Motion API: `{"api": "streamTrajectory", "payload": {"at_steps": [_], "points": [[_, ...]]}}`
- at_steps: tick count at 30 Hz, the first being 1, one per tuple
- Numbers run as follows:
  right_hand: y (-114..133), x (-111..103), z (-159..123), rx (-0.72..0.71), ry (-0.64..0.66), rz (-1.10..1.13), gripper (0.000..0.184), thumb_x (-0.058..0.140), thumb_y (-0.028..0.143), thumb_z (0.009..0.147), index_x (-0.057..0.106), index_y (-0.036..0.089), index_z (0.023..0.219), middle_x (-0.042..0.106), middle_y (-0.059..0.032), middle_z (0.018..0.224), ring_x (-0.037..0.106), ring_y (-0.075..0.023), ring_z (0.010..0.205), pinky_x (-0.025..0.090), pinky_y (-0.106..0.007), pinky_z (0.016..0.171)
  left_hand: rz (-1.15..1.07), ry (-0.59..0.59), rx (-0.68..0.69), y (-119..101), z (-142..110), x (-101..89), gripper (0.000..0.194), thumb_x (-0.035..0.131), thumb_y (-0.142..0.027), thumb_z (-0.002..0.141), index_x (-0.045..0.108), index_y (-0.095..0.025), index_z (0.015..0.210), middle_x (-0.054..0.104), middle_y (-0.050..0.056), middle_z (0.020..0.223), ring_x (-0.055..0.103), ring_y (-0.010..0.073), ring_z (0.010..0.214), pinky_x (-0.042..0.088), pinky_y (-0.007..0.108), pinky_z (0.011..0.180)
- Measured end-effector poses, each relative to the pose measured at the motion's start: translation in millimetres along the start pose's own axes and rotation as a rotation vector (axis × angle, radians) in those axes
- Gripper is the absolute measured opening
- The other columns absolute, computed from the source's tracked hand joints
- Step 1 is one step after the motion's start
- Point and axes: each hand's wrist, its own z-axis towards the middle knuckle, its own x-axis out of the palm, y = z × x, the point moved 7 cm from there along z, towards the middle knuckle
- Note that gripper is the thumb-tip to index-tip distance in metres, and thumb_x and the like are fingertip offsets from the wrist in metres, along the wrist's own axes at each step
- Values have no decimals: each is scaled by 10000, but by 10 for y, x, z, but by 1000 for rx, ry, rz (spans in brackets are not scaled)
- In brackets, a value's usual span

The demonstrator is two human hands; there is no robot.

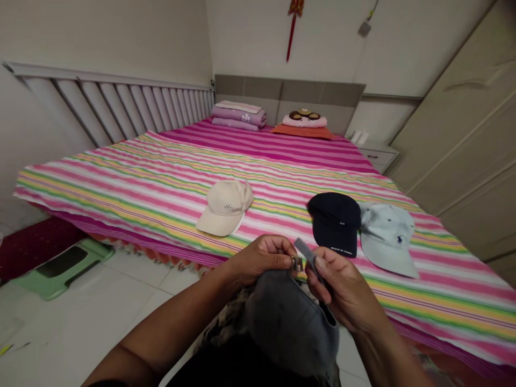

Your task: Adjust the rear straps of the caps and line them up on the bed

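Observation:
I hold a grey cap (290,322) in front of me, its back turned up towards the camera. My left hand (262,260) is closed, pinching the cap's metal buckle (297,263) at the back opening. My right hand (342,290) is closed on the grey adjusting strap (305,251), which sticks up between thumb and fingers beside the buckle. Both hands hover over the near edge of a bed with a striped sheet (161,183).
On the bed lie a beige cap (226,207), a dark navy cap (336,223) and a pale blue cap (389,236). Folded purple bedding (239,114) and a pillow (304,122) sit by the headboard. A green stool (60,266) stands on the floor at left; a wardrobe (463,134) stands at right.

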Motion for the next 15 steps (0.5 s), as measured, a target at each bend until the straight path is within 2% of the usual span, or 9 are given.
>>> {"api": "streamTrajectory", "payload": {"at_steps": [3,6,9,11,15], "points": [[-85,47,37,50,12,-51,272,688,378,678,560,141,641,552,30,511,282,-6,313,132,-169,346,-4,-27,3,56,18,-33,288,763,-243,575,561,-116,737,626,14,619,562,85,522,394,179,500],[-129,56,57,59,-11,13,283,692,353,675,519,147,586,485,64,436,247,-2,308,133,-165,352,47,-61,72,43,22,-81,286,743,-238,603,537,-137,774,604,-12,642,543,68,544,378,170,519],[-146,66,65,52,-22,87,298,679,341,690,487,156,556,384,95,349,222,-10,309,163,-161,361,192,-63,183,-25,4,-73,290,738,-204,602,549,-140,812,600,-14,710,542,67,623,380,169,573],[-156,69,69,49,-24,111,295,683,334,687,487,155,556,386,94,348,217,-10,308,165,-158,357,308,-79,245,-69,-16,-56,289,741,-174,589,564,-132,813,605,-2,734,553,86,673,398,192,622],[-165,48,83,24,-35,144,275,669,319,707,501,150,569,398,89,361,211,-4,305,172,-150,353,372,-197,307,-123,-54,-107,246,735,-176,596,598,-123,793,620,11,715,562,101,670,420,216,641]]}}
